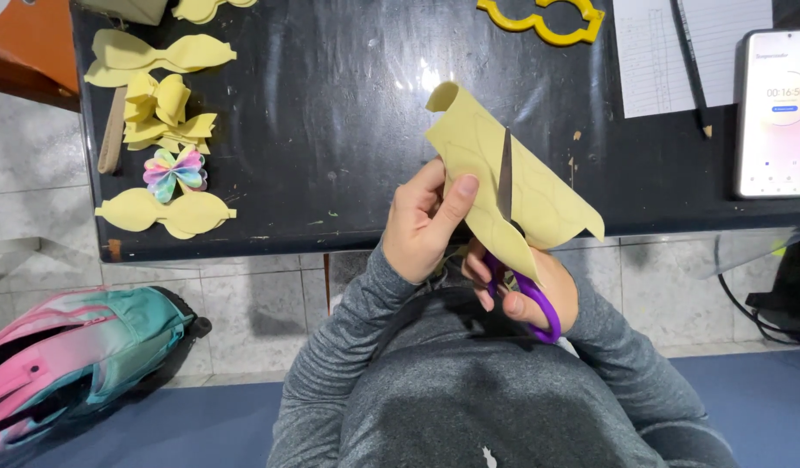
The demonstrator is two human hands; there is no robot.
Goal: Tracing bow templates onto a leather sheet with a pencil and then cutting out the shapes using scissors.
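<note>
Left hand (424, 227) pinches a pale yellow foam sheet (513, 178), thumb flat on its near face, other fingers curled behind it. Sheet is held tilted up above the table's front edge, top corner curling over, faint traced outlines on it. Right hand (526, 286) grips purple-handled scissors (514, 251), fingers through the loops; blades point up and away, closed or nearly so, into the sheet from its lower edge. Right hand is mostly hidden behind the sheet, so its thumb position is hard to tell. Both forearms in grey sleeves, elbows out, wrists close together just in front of the chest.

Black table (331, 113), glossy and scuffed. At its left: flat yellow bow cutouts (162, 54), a folded yellow bow (162, 108), a small rainbow bow (175, 171), another flat yellow cutout (166, 212). Far edge: yellow plastic template (543, 19). Right: ruled paper (669, 52) with a pencil (692, 69) across it, and a phone (777, 113) with a lit timer screen. Pale tiled floor below, blue mat at the near edge, pink and teal backpack (75, 355) lying at left.
</note>
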